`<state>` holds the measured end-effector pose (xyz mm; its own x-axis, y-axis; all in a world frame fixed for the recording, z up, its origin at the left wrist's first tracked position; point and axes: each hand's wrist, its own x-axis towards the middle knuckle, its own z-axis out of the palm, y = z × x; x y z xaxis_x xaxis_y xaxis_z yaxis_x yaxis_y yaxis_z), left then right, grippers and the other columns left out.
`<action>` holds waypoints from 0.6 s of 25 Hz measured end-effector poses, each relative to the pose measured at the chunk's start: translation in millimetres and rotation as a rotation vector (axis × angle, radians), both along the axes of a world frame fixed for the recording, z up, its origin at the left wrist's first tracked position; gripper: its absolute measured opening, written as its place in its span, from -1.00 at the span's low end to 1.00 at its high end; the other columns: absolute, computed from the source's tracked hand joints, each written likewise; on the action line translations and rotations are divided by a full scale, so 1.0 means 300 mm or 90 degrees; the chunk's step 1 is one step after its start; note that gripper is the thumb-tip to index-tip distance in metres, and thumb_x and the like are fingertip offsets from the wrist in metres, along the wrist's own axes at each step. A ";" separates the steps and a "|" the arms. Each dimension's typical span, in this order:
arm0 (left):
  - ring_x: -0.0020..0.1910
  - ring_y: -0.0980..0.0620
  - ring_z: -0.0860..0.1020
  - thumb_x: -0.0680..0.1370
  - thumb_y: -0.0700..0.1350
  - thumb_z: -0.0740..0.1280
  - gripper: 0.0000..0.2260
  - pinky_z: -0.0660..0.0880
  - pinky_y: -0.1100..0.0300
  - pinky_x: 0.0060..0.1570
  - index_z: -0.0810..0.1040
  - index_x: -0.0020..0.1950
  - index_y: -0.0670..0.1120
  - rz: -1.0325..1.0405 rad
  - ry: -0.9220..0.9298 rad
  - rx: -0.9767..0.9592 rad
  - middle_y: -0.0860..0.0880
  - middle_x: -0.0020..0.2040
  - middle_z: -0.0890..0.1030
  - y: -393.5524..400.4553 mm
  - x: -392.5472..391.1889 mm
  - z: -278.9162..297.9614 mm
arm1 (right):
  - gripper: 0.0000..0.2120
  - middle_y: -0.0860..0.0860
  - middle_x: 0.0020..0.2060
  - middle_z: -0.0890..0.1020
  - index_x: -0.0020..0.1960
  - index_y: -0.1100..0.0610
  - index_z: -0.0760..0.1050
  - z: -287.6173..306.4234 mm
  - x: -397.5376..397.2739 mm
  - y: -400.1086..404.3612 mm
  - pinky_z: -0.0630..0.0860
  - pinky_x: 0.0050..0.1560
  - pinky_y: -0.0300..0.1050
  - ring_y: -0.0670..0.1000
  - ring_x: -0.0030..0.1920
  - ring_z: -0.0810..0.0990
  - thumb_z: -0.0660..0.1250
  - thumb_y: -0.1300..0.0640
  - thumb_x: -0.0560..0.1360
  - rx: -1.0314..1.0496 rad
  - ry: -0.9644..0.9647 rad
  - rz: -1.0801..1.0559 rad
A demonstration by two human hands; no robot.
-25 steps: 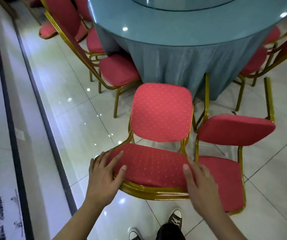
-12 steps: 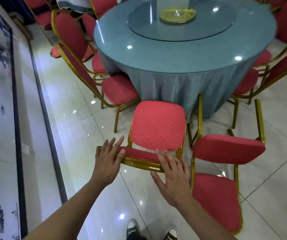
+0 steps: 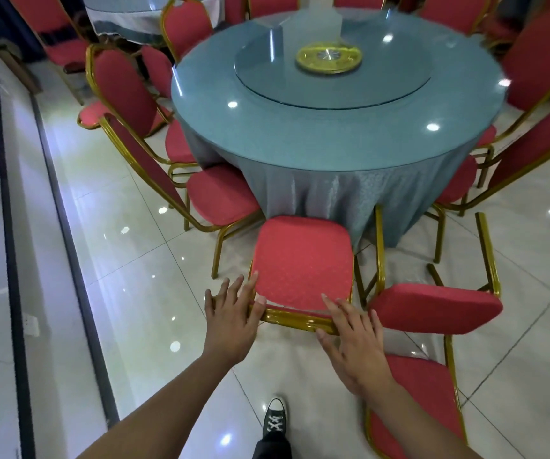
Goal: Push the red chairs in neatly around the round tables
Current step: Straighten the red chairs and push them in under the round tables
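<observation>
Two released hands, left hand (image 3: 232, 318) and right hand (image 3: 353, 339), pressed flat-fingered on one red padded gold-framed chair (image 3: 302, 263) facing one round glass tabletop (image 3: 316, 134).

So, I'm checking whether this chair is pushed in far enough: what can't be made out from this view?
- Front legs of the chair: hidden under its own seat, head view.
- The table's base: covered by the hanging tablecloth.
- Top rail of the chair back: partly covered by the left hand and right hand.
- Neighbouring chair on the right: its backrest runs off the bottom edge.
</observation>
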<state>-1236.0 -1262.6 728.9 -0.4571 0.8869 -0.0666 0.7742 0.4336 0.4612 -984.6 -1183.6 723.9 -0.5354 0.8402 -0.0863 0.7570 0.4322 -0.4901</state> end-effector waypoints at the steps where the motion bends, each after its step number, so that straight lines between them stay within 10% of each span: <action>1: 0.63 0.03 -0.07 0.59 0.41 -0.32 -0.47 -0.25 -0.15 0.56 -0.12 0.57 0.40 -0.016 -0.002 0.006 0.08 0.63 0.15 0.010 -0.008 -0.001 | -0.41 -0.12 0.54 0.25 0.58 -0.41 -0.16 0.000 -0.008 0.008 -0.13 0.59 0.22 -0.03 0.58 0.15 -0.20 -0.47 0.59 -0.001 -0.007 -0.011; 15: 0.63 0.06 -0.08 0.58 0.45 -0.19 -0.44 -0.23 -0.18 0.55 -0.06 0.58 0.39 -0.095 -0.042 0.070 0.13 0.62 0.15 0.182 -0.110 0.017 | -0.36 -0.08 0.59 0.14 0.58 -0.42 -0.17 0.042 -0.108 0.143 -0.14 0.59 0.27 -0.02 0.61 -0.01 -0.23 -0.52 0.52 -0.055 0.003 -0.132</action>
<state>-1269.0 -1208.0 734.1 -0.3183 0.9479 0.0088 0.7924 0.2610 0.5513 -1017.0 -1140.6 736.5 -0.3524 0.9220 -0.1602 0.8230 0.2238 -0.5222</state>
